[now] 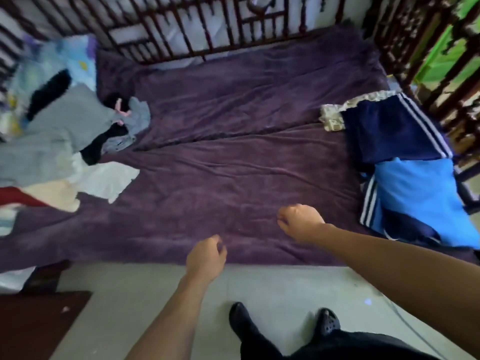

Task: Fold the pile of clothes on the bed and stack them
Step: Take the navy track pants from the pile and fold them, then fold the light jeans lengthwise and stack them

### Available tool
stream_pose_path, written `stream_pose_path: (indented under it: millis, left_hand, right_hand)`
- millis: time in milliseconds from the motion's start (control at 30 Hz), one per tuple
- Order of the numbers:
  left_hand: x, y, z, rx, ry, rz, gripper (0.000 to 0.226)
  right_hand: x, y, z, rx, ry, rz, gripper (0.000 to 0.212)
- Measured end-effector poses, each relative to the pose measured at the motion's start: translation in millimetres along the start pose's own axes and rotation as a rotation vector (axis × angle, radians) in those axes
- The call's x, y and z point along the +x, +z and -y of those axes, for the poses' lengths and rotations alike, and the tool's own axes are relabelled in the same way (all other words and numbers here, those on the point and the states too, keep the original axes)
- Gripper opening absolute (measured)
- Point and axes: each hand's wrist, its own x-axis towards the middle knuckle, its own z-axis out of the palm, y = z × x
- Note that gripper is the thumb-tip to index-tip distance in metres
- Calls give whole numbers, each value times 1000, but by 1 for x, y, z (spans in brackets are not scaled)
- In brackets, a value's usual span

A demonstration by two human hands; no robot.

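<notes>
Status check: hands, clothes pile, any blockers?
Left hand and right hand empty, loosely curled, above purple cover. Unfolded pile at left; folded navy piece, blue piece at right. Only cover between hands and pile.

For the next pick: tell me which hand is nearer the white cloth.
Left. The left hand is at the near edge of the purple cover, right of the white cloth; the right hand is farther right, over the cover.
</notes>
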Motion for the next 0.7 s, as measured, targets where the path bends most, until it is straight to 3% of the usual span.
stream_pose_path:
  millis: [400,700]
  left_hand:
    - [-51,-134,297,-52,-231,-167,22]
    - [-3,-209,419,-63,-215,-228,25]
  right_hand:
    - [101,26,299,-60,-234,-53,21]
    - [193,24,432,0,-292,-58,19]
